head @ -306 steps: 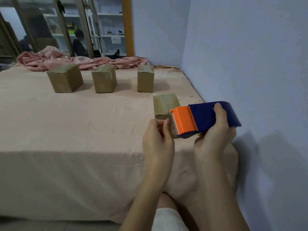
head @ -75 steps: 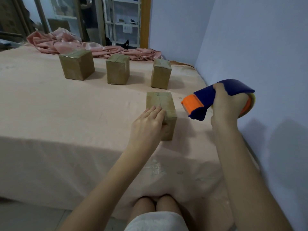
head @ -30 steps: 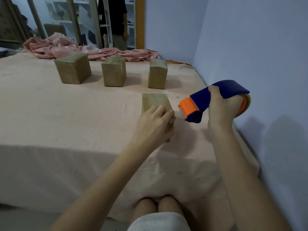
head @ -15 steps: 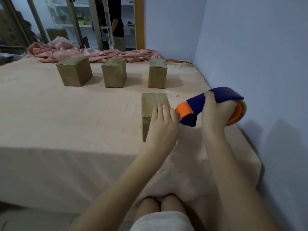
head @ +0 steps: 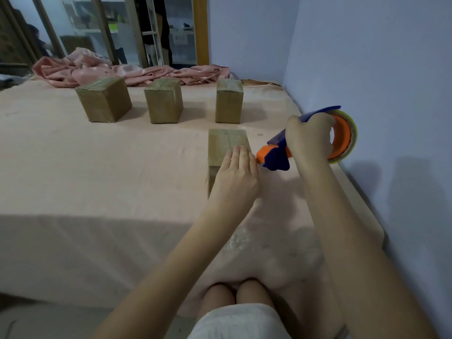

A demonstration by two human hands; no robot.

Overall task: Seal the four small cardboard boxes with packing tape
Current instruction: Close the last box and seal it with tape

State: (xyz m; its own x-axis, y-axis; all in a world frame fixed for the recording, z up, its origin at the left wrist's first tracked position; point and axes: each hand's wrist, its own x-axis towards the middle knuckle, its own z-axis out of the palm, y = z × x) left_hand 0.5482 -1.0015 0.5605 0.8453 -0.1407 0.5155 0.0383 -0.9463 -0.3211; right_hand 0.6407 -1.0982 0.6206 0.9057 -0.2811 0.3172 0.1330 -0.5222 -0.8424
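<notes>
One box [head: 226, 144] beside dispenser [head: 277, 156] grip.

Left hand [head: 234, 174] flat on nearest box [head: 226, 145]

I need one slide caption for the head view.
Left hand presses the nearest cardboard box; right hand holds the tape dispenser beside it.

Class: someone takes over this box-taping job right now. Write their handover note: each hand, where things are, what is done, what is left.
Left hand: flat on the nearest box, fingers straight.
Right hand: grips the tape dispenser, orange end beside that box's right edge.
Three back boxes stand in a row; tape shows on their tops.
Left: finish taping the nearest box; whether it already carries tape cannot be told.
</notes>
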